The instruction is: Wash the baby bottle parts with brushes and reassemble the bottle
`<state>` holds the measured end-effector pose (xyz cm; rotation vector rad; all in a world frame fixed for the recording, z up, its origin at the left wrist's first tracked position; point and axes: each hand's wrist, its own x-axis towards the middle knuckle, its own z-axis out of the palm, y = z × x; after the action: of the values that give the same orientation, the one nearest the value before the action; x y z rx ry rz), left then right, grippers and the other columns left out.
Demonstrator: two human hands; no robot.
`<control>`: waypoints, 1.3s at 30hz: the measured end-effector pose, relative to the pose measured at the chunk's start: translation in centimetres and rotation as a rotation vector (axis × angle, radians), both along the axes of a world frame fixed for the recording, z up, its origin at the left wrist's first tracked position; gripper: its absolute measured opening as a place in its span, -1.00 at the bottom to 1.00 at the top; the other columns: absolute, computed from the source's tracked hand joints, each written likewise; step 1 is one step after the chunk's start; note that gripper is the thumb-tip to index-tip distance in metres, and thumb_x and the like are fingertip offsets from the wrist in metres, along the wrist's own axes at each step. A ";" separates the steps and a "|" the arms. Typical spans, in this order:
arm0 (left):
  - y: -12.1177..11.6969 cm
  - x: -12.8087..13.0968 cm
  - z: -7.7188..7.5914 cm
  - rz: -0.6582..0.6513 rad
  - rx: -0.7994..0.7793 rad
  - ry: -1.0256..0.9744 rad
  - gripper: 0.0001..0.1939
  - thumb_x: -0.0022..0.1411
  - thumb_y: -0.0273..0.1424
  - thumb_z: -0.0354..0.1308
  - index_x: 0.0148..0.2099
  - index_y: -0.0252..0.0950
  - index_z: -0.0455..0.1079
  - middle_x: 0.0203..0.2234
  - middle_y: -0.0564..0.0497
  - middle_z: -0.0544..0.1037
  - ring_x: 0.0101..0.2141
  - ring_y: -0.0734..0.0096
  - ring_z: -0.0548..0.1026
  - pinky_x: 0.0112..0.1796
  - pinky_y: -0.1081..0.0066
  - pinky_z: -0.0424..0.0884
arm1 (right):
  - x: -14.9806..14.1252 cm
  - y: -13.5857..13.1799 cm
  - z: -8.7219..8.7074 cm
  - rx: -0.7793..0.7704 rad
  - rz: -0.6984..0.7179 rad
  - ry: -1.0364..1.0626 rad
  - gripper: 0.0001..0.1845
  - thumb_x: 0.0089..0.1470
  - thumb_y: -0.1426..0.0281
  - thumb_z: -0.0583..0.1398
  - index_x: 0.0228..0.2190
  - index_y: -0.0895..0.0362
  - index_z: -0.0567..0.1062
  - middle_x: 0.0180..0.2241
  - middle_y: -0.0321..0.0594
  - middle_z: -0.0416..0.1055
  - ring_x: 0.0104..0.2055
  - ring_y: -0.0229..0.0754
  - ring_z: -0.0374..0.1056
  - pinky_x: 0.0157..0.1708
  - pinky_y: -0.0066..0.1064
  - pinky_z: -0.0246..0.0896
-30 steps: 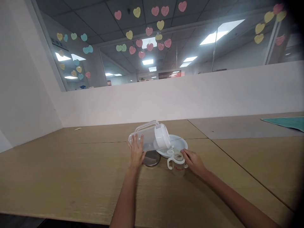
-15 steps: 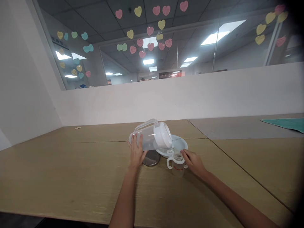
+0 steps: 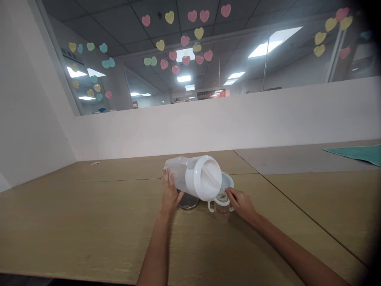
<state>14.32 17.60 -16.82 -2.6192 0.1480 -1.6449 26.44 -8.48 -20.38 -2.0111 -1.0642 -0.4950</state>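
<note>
My left hand (image 3: 170, 193) is closed around the base end of a clear plastic pitcher (image 3: 177, 171) with a white lid. The pitcher lies tipped on its side in the air, its lid end toward the right and toward me. Below that end stands a clear bottle (image 3: 222, 212) with two white handles and red print, upright on the table, its neck open. My right hand (image 3: 242, 204) pinches the bottle at its right handle near the neck. Whether liquid flows is hidden by the lid. Behind the pitcher shows part of a pale dish (image 3: 228, 180).
A round dark metal disc (image 3: 189, 201) lies on the wooden table (image 3: 89, 222) under the pitcher. At the far right is a green cloth (image 3: 357, 153). A small pale scrap (image 3: 95, 163) lies at the back left. A low white wall (image 3: 178, 127) and window close off the back.
The pitcher has turned so its lid faces me more, and its lid end has moved over the bottle, covering more of the dish. Both hands have kept hold, nearly in place.
</note>
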 end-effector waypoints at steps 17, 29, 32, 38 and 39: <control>0.6 0.4 -0.6 0.042 0.119 0.036 -0.11 0.15 -0.31 0.08 0.27 -0.35 -0.49 0.21 -0.41 -0.21 0.21 -0.11 -0.28 0.06 -0.22 -0.04 | 0.1 0.0 -0.1 0.001 0.008 0.007 -0.58 0.20 0.21 -0.14 -0.60 0.12 0.22 -0.66 -0.33 0.21 -0.59 -0.30 0.09 -0.53 -0.49 -0.11; -0.2 0.1 -0.5 0.335 -0.151 -0.010 -0.09 0.10 -0.14 0.10 0.27 -0.47 -0.32 0.19 -0.37 -0.03 0.19 -0.05 -0.04 0.08 0.07 0.18 | 0.1 -0.1 0.0 -0.028 -0.008 -0.001 -0.57 0.20 0.23 -0.14 -0.60 0.12 0.24 -0.66 -0.31 0.24 -0.59 -0.31 0.10 -0.54 -0.49 -0.10; -0.3 0.0 -0.1 0.439 -0.324 -0.036 -0.02 0.05 -0.10 0.15 0.27 -0.48 -0.32 0.17 -0.37 0.01 0.15 -0.08 0.06 0.05 0.09 0.24 | 0.1 -0.1 0.0 -0.029 -0.007 0.001 -0.57 0.20 0.22 -0.15 -0.59 0.12 0.25 -0.64 -0.30 0.25 -0.58 -0.31 0.12 -0.52 -0.48 -0.08; 0.7 -0.3 -0.4 0.602 -0.591 -0.055 0.05 0.01 -0.04 0.15 0.27 -0.47 -0.38 0.13 -0.39 0.10 0.09 -0.09 0.19 -0.06 0.09 0.34 | 0.3 0.0 -0.3 -0.026 -0.006 -0.002 -0.57 0.21 0.21 -0.16 -0.59 0.12 0.23 -0.64 -0.32 0.24 -0.58 -0.30 0.11 -0.52 -0.48 -0.09; 0.9 -0.2 -0.6 0.607 -0.619 -0.043 0.05 0.01 -0.03 0.15 0.27 -0.47 -0.39 0.12 -0.40 0.11 0.08 -0.11 0.20 -0.07 0.07 0.34 | 0.3 0.0 -0.3 -0.024 -0.005 -0.003 -0.57 0.21 0.21 -0.16 -0.59 0.12 0.22 -0.64 -0.32 0.23 -0.58 -0.31 0.11 -0.52 -0.48 -0.09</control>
<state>14.07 18.47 -17.40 -2.5665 -1.2049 -1.6761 26.76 -8.49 -20.67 -2.0352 -1.0725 -0.4902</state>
